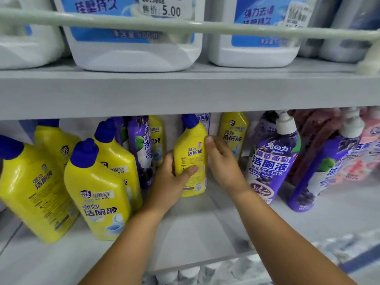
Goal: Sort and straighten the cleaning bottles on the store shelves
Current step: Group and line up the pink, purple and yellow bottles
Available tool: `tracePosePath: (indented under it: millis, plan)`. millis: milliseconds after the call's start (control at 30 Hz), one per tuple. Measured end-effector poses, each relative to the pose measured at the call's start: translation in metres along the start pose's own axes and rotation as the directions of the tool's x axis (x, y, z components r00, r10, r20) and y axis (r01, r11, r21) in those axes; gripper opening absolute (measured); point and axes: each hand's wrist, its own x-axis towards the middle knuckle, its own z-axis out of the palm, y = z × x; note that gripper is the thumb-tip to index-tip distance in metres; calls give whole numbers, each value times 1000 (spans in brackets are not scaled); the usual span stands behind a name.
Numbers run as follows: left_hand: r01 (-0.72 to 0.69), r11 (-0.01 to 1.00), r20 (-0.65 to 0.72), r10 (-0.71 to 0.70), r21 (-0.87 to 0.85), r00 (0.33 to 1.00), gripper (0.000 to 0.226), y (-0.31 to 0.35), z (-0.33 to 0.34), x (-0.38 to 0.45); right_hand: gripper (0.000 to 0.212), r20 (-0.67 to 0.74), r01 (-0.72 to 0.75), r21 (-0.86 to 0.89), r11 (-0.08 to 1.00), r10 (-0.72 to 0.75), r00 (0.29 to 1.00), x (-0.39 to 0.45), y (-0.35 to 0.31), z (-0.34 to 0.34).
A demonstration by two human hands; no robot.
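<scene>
Both arms reach far into the shelf (185, 229); left hand (172, 182) grips the yellow bottle (191, 153), right hand (222, 159) curls round its right side

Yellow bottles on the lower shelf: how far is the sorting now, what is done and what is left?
Done: four yellow bottles stand grouped at the left, though tilted. In hand: the left hand and right hand grip one yellow bottle in the middle gap. Left: another yellow bottle stands behind, beside the purple bottles, and a purple bottle sits among the yellow ones.
</scene>
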Motion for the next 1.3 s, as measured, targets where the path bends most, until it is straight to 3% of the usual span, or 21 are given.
tracePosePath:
  millis: [67,133,233,300,367,433,500,567,700,833,933,1033,1133,1200,1300]
  plan:
    - [-2,999,-54,4,38,999,52,-3,-1,-6,31,-395,-12,-95,995,-27,918,13,4,3]
    - [-8,998,-111,14,56,994,50,-5,-3,-9,53,-582,-131,-240,962,-35,812,30,4,2]
    - [4,997,-138,6,71,990,49,-6,-5,-13,82,-608,-303,-172,937,141,782,55,1,4]
    - [15,998,-128,-7,66,992,50,-5,-7,-15,91,-610,-299,-86,950,187,770,67,4,3]
    - [24,998,-113,-18,55,993,49,-3,-9,-17,87,-621,-339,-40,940,242,745,72,10,-2]
    - [30,998,-119,-24,50,993,46,-1,-11,-21,65,-620,-404,-174,898,219,753,69,12,-4]
    - [42,997,-119,-34,63,992,42,3,-14,-26,45,-554,-300,-296,907,93,827,61,15,1]
    - [53,997,-103,-46,62,994,45,8,-18,-38,44,-461,-183,-208,961,69,885,43,20,9]
    - [87,994,-93,-80,66,992,57,19,-34,-75,50,-313,-109,-127,986,64,948,-7,21,9]
    - [100,995,-93,-100,-7,991,56,37,-50,-129,29,-115,-90,-54,995,83,990,-49,2,1]
    - [26,998,-240,-41,-64,970,61,53,-75,-163,23,28,-85,52,995,83,996,-73,-12,5]
    - [-46,995,-454,-1,-92,891,61,53,-117,-177,33,221,-112,139,984,79,972,-94,-28,19]
    - [-43,999,-584,21,-24,811,52,38,-154,-179,43,403,-166,206,964,71,912,-108,-34,41]
    - [-1,1000,-646,10,14,763,40,26,-168,-174,45,446,-193,211,958,81,891,-113,-27,58]
    - [42,998,-687,8,56,726,41,9,-177,-164,46,470,-173,206,963,58,881,-110,-24,80]
